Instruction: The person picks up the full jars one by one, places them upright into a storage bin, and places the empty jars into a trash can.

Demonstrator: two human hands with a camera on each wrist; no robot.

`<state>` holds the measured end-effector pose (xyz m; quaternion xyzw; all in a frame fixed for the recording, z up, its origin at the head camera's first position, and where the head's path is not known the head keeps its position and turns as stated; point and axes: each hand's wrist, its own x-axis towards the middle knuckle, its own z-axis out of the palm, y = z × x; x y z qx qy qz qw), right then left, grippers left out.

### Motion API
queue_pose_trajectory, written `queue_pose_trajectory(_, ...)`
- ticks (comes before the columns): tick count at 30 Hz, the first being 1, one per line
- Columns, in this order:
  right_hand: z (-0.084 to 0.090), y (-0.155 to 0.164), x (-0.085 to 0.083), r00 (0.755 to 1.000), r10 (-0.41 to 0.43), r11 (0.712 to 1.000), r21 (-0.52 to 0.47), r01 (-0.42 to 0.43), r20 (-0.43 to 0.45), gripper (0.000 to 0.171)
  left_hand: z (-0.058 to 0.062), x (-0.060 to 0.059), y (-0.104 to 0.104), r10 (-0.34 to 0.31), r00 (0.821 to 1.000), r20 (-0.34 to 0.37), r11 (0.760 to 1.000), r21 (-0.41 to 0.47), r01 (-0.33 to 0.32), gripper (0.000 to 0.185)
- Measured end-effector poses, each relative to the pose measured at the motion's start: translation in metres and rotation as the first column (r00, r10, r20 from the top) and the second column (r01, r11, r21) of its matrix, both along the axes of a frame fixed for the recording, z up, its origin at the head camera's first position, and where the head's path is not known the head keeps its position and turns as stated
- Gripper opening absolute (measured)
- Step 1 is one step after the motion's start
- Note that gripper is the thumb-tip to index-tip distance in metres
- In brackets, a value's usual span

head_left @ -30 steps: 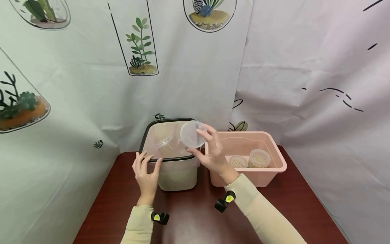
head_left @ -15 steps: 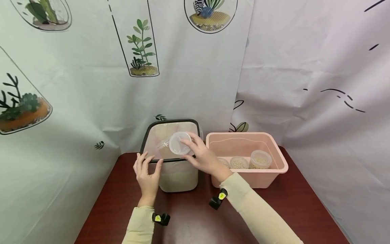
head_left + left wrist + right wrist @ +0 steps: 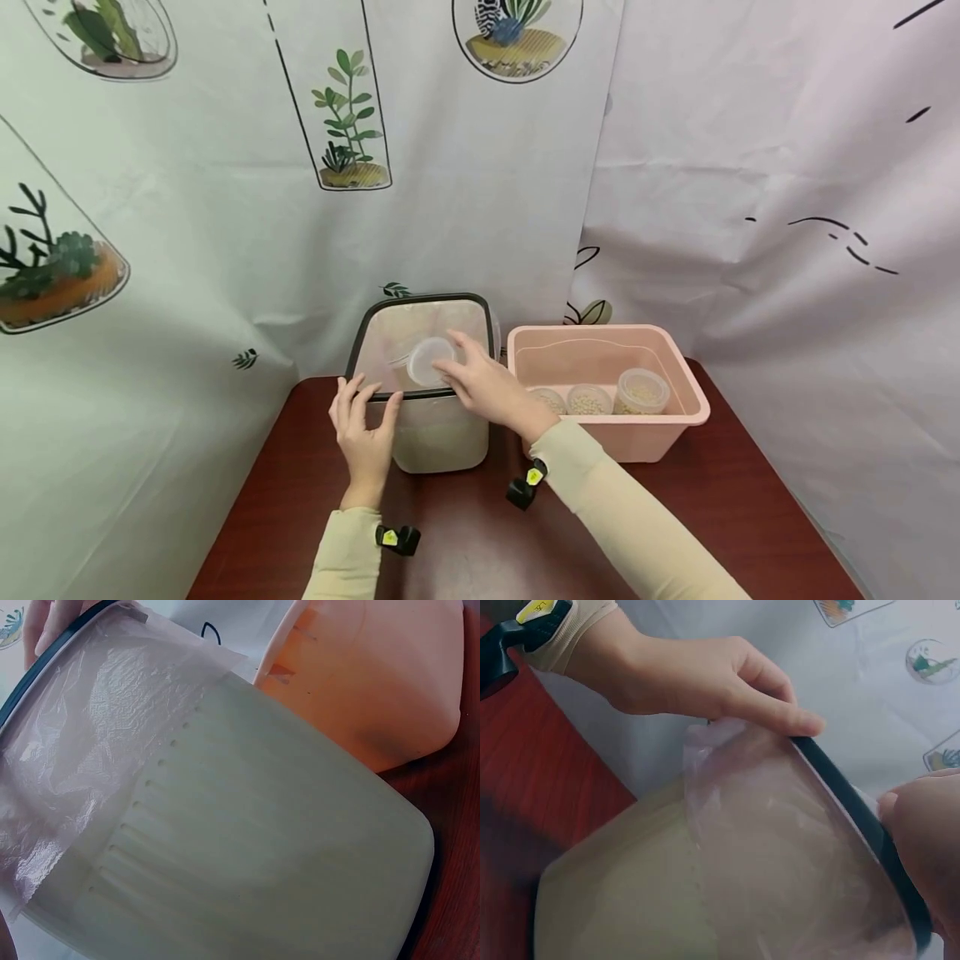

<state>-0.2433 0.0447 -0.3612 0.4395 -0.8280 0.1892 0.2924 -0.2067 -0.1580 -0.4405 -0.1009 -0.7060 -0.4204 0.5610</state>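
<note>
Clear lid (image 3: 427, 360): pinched by right hand (image 3: 480, 385) over bin (image 3: 438, 433) mouth.
Left hand (image 3: 362, 425): straight fingers brace the bin's near-left rim.
Advice: release centrally, low, clear of liner.

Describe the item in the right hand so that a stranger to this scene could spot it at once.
On the dark red table stands a pale bin with a black rim and a plastic liner, left of a pink tub. Over its opening the right hand holds a small clear round lid, empty and see-through, unlike the bean-filled cups in the tub.
</note>
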Motion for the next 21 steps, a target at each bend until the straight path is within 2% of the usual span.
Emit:
queue_pose_trajectory(5,-0.002,-0.005,0.002,0.998,0.016,1.0,-0.001,-0.016,0.055,0.027,0.001,0.001,0.0,0.004,1.0,0.013,1.0,-0.006,-0.004,0.033)
queue_pose_trajectory(9,-0.003,-0.005,0.005,0.998,0.033,0.999,-0.027,-0.031,0.061,0.03,0.001,0.001,0.0,0.009,1.0,0.011,1.0,-0.004,-0.009,0.031)
queue_pose_trajectory(15,-0.009,0.001,0.012,0.998,0.061,0.993,-0.099,-0.061,-0.008,0.027,0.004,0.001,0.001,-0.002,1.0,0.009,1.0,0.002,0.002,0.031)
queue_pose_trajectory(21,-0.016,0.009,0.02,0.989,0.107,0.973,-0.196,-0.126,-0.105,0.024,0.013,0.007,0.004,-0.012,0.999,0.049,1.0,0.028,0.011,0.036)
